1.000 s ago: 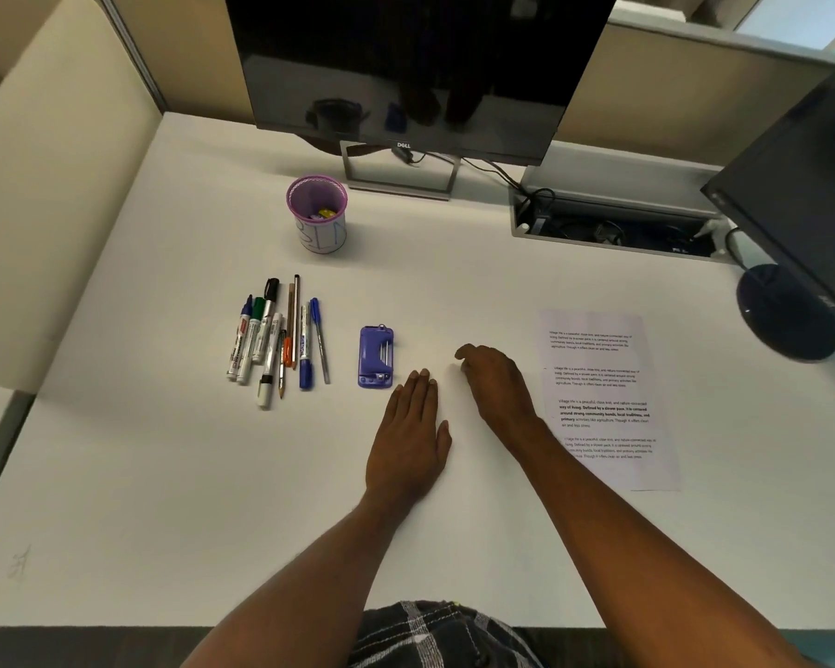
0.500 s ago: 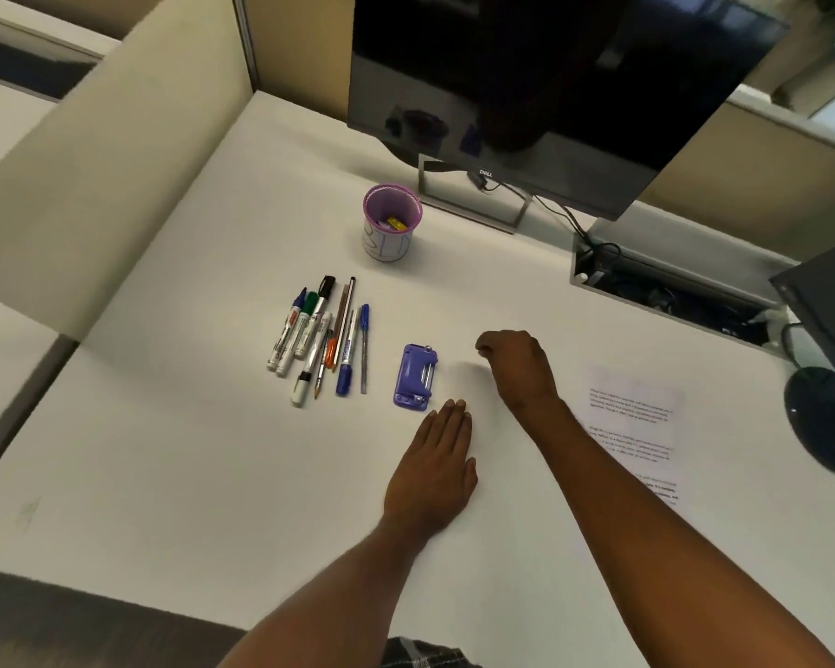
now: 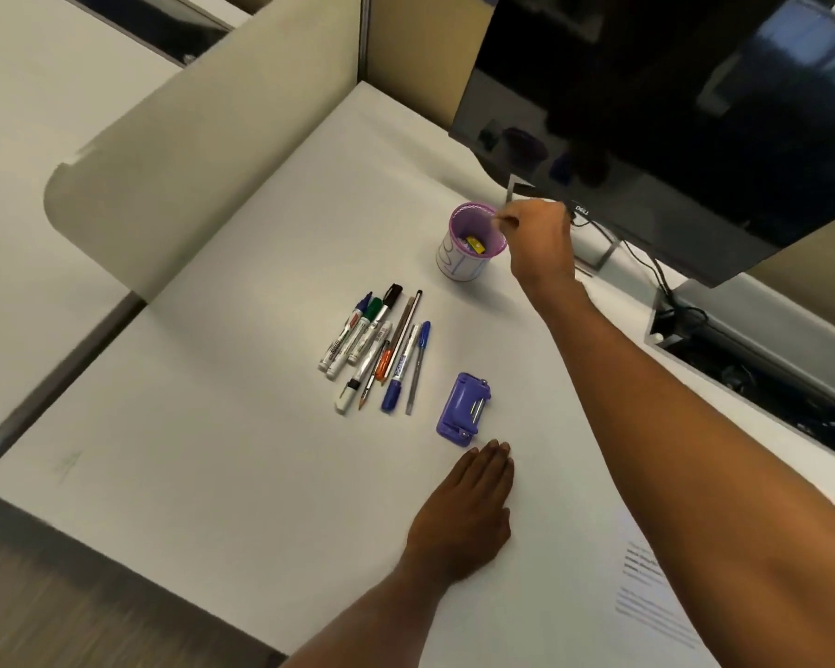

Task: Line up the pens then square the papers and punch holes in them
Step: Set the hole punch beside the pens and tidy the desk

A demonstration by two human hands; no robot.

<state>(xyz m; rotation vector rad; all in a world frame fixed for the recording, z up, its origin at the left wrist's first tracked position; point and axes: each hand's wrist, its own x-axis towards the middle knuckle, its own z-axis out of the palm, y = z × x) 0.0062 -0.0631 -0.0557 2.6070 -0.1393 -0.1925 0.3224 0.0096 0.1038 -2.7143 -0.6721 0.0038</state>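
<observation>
Two states noted at the hands. Left hand (image 3: 461,513): flat on the bench (image 3: 213,450), palm down, fingers straight and together, holding nothing. I judge it is parked there as a brace while I lean forward. Right hand (image 3: 538,233): arm stretched far ahead, fingers curled, thumb and forefinger pinching the rim of the purple cup (image 3: 459,267). The likely purpose is to draw the cup in or check it for more pens, since a small yellow item (image 3: 476,243) lies inside.

Just beyond the left fingertips (image 3: 495,448), close but apart, lies the purple hole punch (image 3: 464,409), untouched. Further left of that hand, and nearer to me than the right hand, the pens (image 3: 382,349) lie in a loose bunch. They are roughly parallel, with ends staggered and some overlapping, so I judge the lining-up not yet done. The papers (image 3: 647,590) lie beside my right forearm, partly hidden by it, with no holes visible. Beyond the right hand stands a dark monitor (image 3: 647,113).
</observation>
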